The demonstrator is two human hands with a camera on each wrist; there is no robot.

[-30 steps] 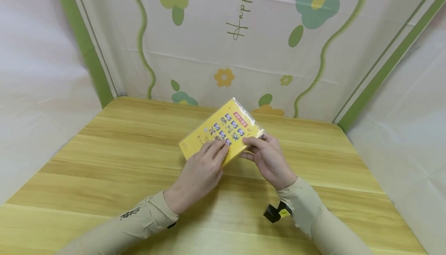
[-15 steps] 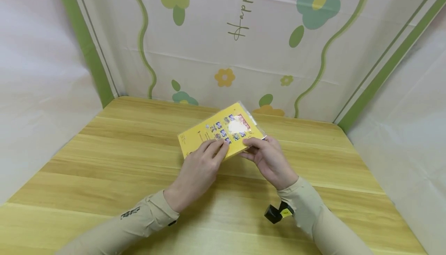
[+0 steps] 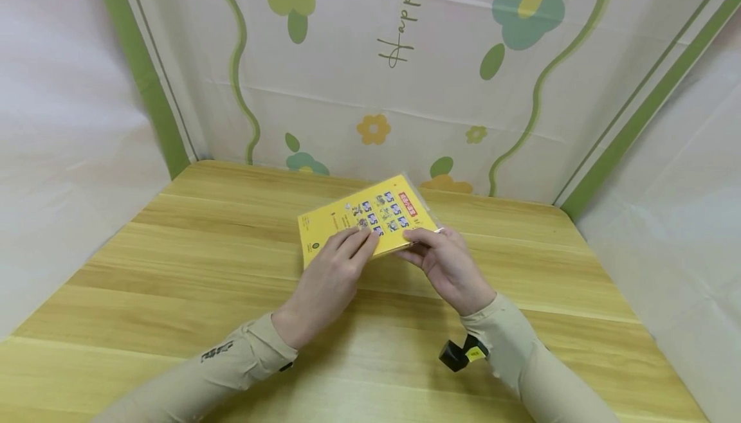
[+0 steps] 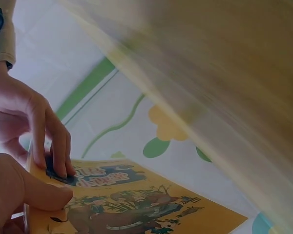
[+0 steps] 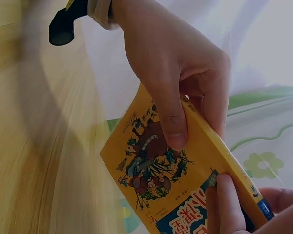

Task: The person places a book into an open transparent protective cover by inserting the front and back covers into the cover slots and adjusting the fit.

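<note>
A yellow book in a clear plastic sleeve is held tilted above the table, its back cover facing up in the head view. My left hand grips its near edge, fingers on the back cover and thumb on the opposite side. At the right corner my right hand pinches it, thumb on top and fingers beneath. The wrist views show the illustrated front cover on the underside. In the right wrist view my left thumb lies across that cover, and part of my right hand touches it near the spine.
A wood-grain table lies below both hands. Behind it hangs a white cloth printed with flowers, with pale side panels left and right. A black camera is strapped to the right wrist.
The book has turned somewhat clockwise in the head view and its tilt has shifted; a glare on its cover came and went. Both hands have stayed nearly in place, gripping it.
</note>
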